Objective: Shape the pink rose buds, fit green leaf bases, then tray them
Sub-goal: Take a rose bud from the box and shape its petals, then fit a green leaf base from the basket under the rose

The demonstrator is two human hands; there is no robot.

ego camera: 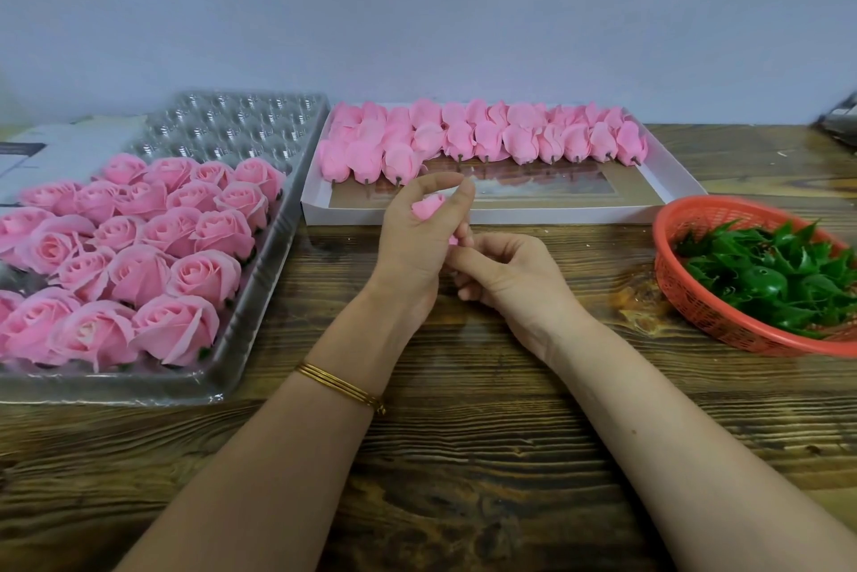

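Wooden counter (pixel 463 455), centre: left hand (pixel 412 242) curled round a pink bud (pixel 429 206), tip upward, while right hand (pixel 505 274) pinched its lower end; green leaves (pixel 760 274) lay in the basket (pixel 695 206) rightward, nearer the right hand.

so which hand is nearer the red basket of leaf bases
Right. The right hand sits left of the red basket; the left hand, holding a rose bud, is farther left.

Soft, even light, glare on the clear tray (pixel 241 126) (edges bowed, slightly blurred).
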